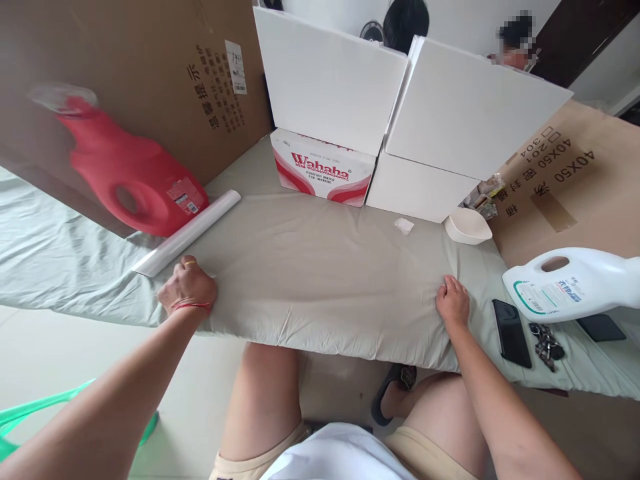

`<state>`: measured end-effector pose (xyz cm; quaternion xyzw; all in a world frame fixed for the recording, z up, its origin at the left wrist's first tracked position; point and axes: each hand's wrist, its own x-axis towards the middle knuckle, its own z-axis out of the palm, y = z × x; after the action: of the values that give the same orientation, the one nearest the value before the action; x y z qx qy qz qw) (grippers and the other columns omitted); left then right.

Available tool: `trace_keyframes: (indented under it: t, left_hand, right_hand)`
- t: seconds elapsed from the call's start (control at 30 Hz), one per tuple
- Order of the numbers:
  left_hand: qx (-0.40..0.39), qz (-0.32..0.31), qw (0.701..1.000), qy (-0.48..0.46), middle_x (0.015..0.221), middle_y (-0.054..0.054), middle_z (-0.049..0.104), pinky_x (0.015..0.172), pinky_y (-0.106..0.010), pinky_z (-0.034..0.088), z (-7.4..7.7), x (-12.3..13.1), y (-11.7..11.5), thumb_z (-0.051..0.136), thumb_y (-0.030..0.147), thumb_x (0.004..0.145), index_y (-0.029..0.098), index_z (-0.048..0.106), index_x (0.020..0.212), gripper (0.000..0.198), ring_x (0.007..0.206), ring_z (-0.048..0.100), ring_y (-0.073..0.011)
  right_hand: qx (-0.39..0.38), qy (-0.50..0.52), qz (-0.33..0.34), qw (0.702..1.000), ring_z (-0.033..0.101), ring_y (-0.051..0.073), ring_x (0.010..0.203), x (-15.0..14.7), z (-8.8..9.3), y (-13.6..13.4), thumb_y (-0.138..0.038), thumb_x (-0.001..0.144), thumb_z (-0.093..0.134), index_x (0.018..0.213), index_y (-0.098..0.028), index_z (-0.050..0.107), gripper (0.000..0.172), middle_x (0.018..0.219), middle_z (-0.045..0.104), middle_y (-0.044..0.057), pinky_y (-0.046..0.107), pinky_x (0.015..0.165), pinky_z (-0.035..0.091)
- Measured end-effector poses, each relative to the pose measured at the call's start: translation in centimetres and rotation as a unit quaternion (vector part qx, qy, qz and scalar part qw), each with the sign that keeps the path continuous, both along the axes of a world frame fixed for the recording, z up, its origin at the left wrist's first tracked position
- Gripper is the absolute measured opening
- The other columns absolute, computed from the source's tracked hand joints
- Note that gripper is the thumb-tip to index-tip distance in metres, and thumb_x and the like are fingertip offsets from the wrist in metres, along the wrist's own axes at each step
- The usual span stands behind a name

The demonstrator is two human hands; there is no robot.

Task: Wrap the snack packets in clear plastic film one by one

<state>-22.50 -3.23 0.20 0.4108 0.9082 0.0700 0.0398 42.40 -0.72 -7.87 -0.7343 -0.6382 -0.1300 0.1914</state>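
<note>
My left hand (187, 287) rests as a fist on the cloth-covered table (320, 267), with a ring and a red string bracelet showing. Just beyond it lies a white roll (190, 232), apparently sheet or film, beside a red jug-shaped bottle (137, 173) lying on its side. Near the front edge, my right hand (453, 301) lies on the cloth with its fingers curled in. Nothing shows in either hand. To the right of that hand are a black phone (511, 333), a bunch of keys (547, 345) and a white detergent bottle (575, 283) on its side.
White panels (335, 73) stand at the back above a Wahaha water carton (325, 168) and a white box (420, 189). A white bowl (468, 227) and a crumpled tissue (404, 226) sit before them. Cardboard walls (150, 60) flank the table. A green stool (45, 403) stands lower left.
</note>
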Motion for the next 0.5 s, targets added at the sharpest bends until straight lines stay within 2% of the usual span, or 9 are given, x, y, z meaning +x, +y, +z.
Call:
trace_keyframes:
  t: [0.1, 0.3, 0.5]
  left_hand:
    - [-0.037, 0.043, 0.997, -0.054, 0.132, -0.023, 0.069, 0.095, -0.054, 0.053, 0.4, -0.1, 0.6, 0.043, 0.016, 0.094, 0.014, 0.052, 0.143, 0.05, 0.118, 0.069, -0.0427]
    - [0.005, 0.012, 1.0, -0.012, 0.139, -0.027, 0.06, 0.091, -0.055, 0.056, 0.0, -0.1, 0.2, 0.038, 0.019, 0.097, 0.013, 0.05, 0.145, 0.05, 0.114, 0.071, -0.0432]
    - [-0.06, -0.022, 0.998, 0.008, 0.138, -0.019, 0.065, 0.09, -0.05, 0.056, -1.0, -1.2, 0.6, 0.045, 0.017, 0.092, 0.017, 0.069, 0.12, 0.037, 0.119, 0.067, -0.0415]
  right_hand:
    - [0.011, -0.003, 0.005, 1.0, 0.062, 0.031, 0.127, 0.2, -0.4, 0.1, -0.024, 0.096, 0.038, 0.128, -0.009, 0.071, 0.048, 0.135, 0.071, 0.021, 0.047, 0.115, 0.044]
    - [0.02, -0.008, 0.004, 1.0, 0.062, 0.031, 0.126, 0.1, -0.4, 0.0, -0.024, 0.097, 0.038, 0.126, -0.01, 0.072, 0.047, 0.135, 0.071, 0.02, 0.047, 0.114, 0.044]
    - [0.025, -0.013, 0.002, 1.0, 0.063, 0.03, 0.121, -0.1, -0.1, 0.0, -0.024, 0.096, 0.039, 0.124, -0.012, 0.072, 0.045, 0.132, 0.073, 0.018, 0.046, 0.112, 0.044]
